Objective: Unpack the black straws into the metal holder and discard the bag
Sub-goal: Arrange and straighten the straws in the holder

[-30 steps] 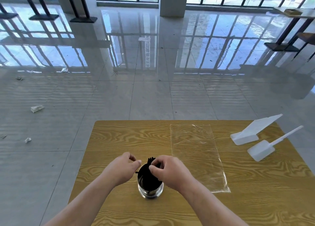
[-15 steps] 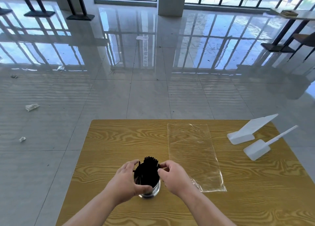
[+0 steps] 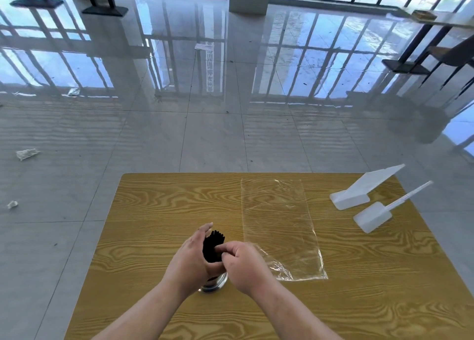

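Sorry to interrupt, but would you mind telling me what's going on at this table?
A person is settling a bundle of black straws into a metal holder on the wooden table. The left hand wraps the bundle and the holder's top, while the right hand pinches at the straws from the other side. The emptied clear bag lies flat on the table to the right, not yet thrown away.

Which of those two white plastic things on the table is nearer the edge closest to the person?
The small scoop-like one with the thin handle; the larger wedge-shaped piece sits farther back.
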A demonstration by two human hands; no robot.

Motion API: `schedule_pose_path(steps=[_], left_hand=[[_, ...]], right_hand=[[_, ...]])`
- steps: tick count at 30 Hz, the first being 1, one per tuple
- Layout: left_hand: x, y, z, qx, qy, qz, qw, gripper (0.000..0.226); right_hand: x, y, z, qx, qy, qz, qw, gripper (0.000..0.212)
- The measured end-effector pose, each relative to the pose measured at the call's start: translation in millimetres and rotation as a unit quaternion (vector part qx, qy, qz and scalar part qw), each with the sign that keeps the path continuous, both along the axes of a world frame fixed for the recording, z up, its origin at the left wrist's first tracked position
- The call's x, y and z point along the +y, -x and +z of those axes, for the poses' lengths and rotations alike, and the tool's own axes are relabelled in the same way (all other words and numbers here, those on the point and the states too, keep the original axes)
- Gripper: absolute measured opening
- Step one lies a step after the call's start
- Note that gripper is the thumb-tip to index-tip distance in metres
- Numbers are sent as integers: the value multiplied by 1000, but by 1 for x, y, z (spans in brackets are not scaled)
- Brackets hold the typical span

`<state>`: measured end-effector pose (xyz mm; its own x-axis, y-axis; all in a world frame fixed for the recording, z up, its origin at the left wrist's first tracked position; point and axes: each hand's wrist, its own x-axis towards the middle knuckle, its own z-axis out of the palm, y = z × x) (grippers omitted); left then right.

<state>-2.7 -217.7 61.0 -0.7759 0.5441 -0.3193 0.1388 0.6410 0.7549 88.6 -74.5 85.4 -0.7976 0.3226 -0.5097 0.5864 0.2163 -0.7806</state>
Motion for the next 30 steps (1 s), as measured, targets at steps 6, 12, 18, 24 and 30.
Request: schedule_pose_path(steps=[6, 12, 18, 24, 30], left_hand=[[18, -9, 1, 67, 0, -4, 998, 62], [24, -12, -5, 90, -30, 55, 994, 27], [29, -11, -18, 101, -52, 58, 992, 18], [30, -12, -12, 127, -48, 32, 990, 42], [26, -15, -6, 136, -18, 7, 991, 49]], right_hand=[[10, -13, -7, 37, 24, -61, 997, 22], [14, -22, -11, 52, 37, -87, 994, 16], [19, -28, -19, 39, 24, -80, 996, 18], [20, -26, -16, 33, 56, -67, 996, 19], [20, -25, -16, 10, 80, -61, 995, 37]])
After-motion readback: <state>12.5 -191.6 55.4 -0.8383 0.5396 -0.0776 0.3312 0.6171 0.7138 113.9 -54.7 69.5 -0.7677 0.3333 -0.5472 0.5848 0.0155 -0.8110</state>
